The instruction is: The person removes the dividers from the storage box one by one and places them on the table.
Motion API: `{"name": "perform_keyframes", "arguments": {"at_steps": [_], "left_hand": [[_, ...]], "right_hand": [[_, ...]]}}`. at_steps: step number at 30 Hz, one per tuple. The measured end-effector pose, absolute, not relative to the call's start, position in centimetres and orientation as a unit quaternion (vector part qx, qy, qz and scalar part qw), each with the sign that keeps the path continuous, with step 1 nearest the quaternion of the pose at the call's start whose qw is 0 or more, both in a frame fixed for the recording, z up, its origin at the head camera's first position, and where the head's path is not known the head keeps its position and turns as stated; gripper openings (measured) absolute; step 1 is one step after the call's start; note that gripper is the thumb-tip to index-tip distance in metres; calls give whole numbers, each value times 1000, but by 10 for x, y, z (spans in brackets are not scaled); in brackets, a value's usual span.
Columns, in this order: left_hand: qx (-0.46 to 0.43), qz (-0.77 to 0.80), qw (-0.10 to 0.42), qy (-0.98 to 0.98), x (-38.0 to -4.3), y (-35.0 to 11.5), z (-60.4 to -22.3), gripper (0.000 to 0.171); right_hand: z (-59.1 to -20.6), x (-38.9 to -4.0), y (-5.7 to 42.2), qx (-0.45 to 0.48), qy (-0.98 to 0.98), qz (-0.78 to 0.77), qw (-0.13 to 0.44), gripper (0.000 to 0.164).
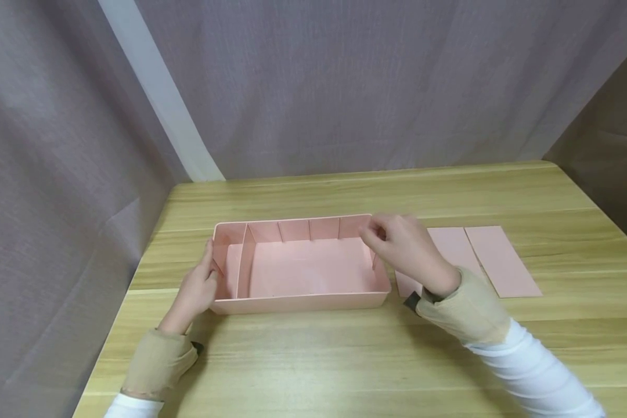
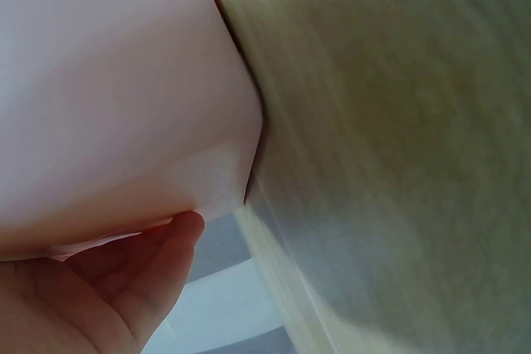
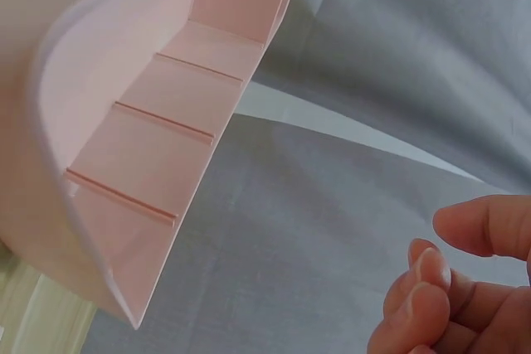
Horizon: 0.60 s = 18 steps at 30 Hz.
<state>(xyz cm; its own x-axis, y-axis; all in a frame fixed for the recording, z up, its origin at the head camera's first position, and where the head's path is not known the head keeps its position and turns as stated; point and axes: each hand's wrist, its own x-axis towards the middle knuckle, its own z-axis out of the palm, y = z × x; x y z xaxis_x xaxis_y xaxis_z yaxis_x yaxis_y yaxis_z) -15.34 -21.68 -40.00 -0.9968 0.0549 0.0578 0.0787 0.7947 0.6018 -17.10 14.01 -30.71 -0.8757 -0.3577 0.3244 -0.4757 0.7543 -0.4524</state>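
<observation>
A long pink plastic box (image 1: 313, 267) lies open side up on the wooden table. One thin pink divider (image 1: 245, 261) stands across it toward its left end. My left hand (image 1: 197, 285) rests against the outside of the left end wall, index finger stretched along it; in the left wrist view a fingertip (image 2: 191, 225) touches the pink wall. Above the box's right end is my right hand (image 1: 404, 241), fingers loosely bent. In the right wrist view, the thumb (image 3: 485, 225) stands apart from the curled fingers (image 3: 423, 300) with nothing between them.
Flat pink panels lie right of the box: one (image 1: 503, 261) in full view, another (image 1: 451, 241) partly under the right forearm. Thin ribs (image 3: 162, 122) run down the inside of the box's long wall. A grey curtain (image 1: 345, 87) hangs behind the table (image 1: 292, 360).
</observation>
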Motion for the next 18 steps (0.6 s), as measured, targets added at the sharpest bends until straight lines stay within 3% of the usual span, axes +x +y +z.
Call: {"name": "perform_keyframes", "arguments": {"at_steps": [18], "left_hand": [[-34,-318,14,-947,-153,-217,-399,60]], "right_hand": [[-307,-169,121,253,-914,297,113,30]]}}
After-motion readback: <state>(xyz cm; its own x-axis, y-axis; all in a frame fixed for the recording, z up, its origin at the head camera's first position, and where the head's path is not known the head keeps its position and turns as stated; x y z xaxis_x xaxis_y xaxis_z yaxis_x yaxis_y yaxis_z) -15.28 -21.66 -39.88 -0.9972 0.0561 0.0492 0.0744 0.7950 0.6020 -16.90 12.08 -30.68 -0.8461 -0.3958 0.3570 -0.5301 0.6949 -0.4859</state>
